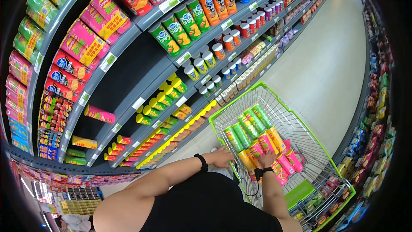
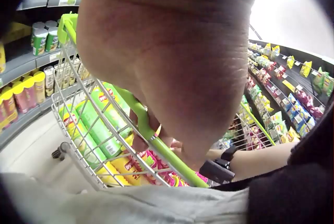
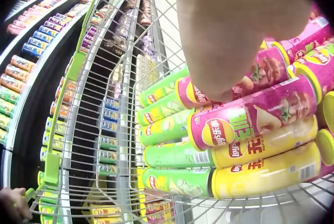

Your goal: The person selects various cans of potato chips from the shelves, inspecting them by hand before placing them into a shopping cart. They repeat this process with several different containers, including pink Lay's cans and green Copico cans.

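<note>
Preferably, settle the pink canister [image 3: 269, 68] with light, even pressure, keeping its long side parallel to its neighbors so that it does not roll. It lies on its side among yellow canisters [image 3: 266, 174] in the shopping cart [image 1: 300, 194]; its wrap is glossy, with a yellow band at one end. The right grip [image 1: 267, 160] rests over it; finger closure cannot be determined. The left grip [image 1: 222, 158] clasps the cart's green rim [image 2: 172, 155].

Canisters [image 1: 248, 125] in cart [image 1: 299, 194]; shelves [image 1: 124, 41] either side.
</note>
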Motion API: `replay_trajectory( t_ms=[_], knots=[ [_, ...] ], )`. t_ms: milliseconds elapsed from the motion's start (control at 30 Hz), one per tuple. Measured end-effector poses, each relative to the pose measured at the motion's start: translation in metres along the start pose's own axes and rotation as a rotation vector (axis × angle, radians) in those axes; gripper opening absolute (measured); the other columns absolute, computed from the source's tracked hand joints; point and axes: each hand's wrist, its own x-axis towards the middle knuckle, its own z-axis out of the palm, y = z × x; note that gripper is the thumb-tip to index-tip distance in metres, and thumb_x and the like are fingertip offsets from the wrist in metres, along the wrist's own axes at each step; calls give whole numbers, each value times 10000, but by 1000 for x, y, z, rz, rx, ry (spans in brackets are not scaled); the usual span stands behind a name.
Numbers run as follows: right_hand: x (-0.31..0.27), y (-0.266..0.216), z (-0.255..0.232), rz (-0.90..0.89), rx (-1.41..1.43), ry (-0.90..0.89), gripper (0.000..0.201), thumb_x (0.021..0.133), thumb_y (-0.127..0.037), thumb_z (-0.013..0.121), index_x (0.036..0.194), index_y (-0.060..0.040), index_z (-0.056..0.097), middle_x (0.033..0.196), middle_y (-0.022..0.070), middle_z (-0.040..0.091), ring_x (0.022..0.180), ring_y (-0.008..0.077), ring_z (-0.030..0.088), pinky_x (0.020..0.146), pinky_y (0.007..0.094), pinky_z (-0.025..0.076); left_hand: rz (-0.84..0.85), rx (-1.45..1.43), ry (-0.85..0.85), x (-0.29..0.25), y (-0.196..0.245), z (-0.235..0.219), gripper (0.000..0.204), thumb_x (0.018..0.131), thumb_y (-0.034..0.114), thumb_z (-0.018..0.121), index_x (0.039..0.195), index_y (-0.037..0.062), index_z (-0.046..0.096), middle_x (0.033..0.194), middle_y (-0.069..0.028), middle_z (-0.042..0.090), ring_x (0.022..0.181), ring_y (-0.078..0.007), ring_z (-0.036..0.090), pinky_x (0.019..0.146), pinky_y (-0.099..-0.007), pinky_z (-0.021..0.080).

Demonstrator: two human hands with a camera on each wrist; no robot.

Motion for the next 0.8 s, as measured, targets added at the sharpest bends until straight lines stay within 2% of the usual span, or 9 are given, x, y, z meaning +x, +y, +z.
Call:
replay_trajectory(
  t_ms=[133, 233, 333, 433, 500, 533, 633, 667, 800],
  knots=[
    [-15, -27, -33, 214, 120, -193, 889, 812, -439, 710, 1500, -62, 291, 1506, 295, 334, 1401, 488, 271, 1140, 587, 277, 35, -37, -18, 7, -7, 2, 290, 914, 408, 619, 1102, 187, 624, 1118, -40, 623, 1251, -240, 492, 1164, -563, 169],
    [-27, -48, -52, 172, 87, -105, 884, 784, -475, 739, 1467, -51, 372, 1475, 278, 398, 1385, 417, 357, 1098, 539, 356, 46, -45, -67, 15, -11, -7, 286, 939, 414, 599, 1120, 195, 624, 1138, -40, 625, 1259, -233, 492, 1168, -562, 154],
    [-28, -63, -92, -194, 224, -460, 659, 896, -507, 662, 1370, -75, 513, 1418, 165, 508, 1330, 327, 464, 1113, 536, 335, 75, -73, -127, 23, -15, -20, 334, 935, 438, 599, 1171, 204, 635, 1188, -49, 628, 1282, -244, 486, 1170, -568, 138],
    [-48, -91, -108, -201, 817, -645, 540, 1011, -487, 513, 1375, -88, 527, 1377, 102, 559, 1274, 240, 525, 1079, 447, 400, 101, -25, -130, 36, -22, -27, 407, 929, 495, 602, 1216, 209, 643, 1203, -52, 643, 1269, -251, 500, 1159, -537, 156],
    [-59, -114, -126, -323, 864, -767, 521, 1058, -472, 415, 1381, -77, 523, 1405, 74, 525, 1297, 217, 497, 1059, 375, 426, 98, 17, -186, 42, -22, -42, 468, 918, 542, 590, 1220, 191, 654, 1228, -78, 641, 1292, -260, 487, 1145, -553, 168],
    [-69, -132, -140, -361, 910, -797, 701, 999, -564, 506, 1447, -31, 429, 1447, 130, 484, 1296, 233, 499, 1069, 354, 421, 97, 28, -222, 43, -17, -58, 465, 912, 536, 597, 1212, 187, 663, 1242, -82, 640, 1308, -263, 479, 1144, -562, 165],
    [-64, -155, -129, -544, 596, -666, 834, 971, -615, 519, 1486, 2, 296, 1441, 175, 466, 1333, 229, 468, 1092, 366, 403, 171, -54, -195, 52, -30, -70, 466, 892, 539, 615, 1168, 171, 687, 1231, -85, 654, 1294, -266, 502, 1131, -586, 166],
    [-58, -161, -134, -518, 619, -687, 918, 930, -552, 642, 1493, 28, 207, 1429, 211, 461, 1347, 245, 457, 1115, 378, 380, 169, -24, -189, 57, -35, -73, 465, 885, 536, 623, 1167, 172, 687, 1226, -80, 656, 1287, -264, 507, 1131, -589, 163],
    [-45, -184, -166, -426, 658, -797, 950, 832, -293, 831, 1502, -2, 223, 1440, 191, 461, 1363, 261, 442, 1133, 378, 361, 213, -3, -161, 70, -62, -83, 441, 874, 484, 648, 1194, 180, 659, 1206, -106, 637, 1257, -294, 515, 1135, -547, 185]
  ],
)
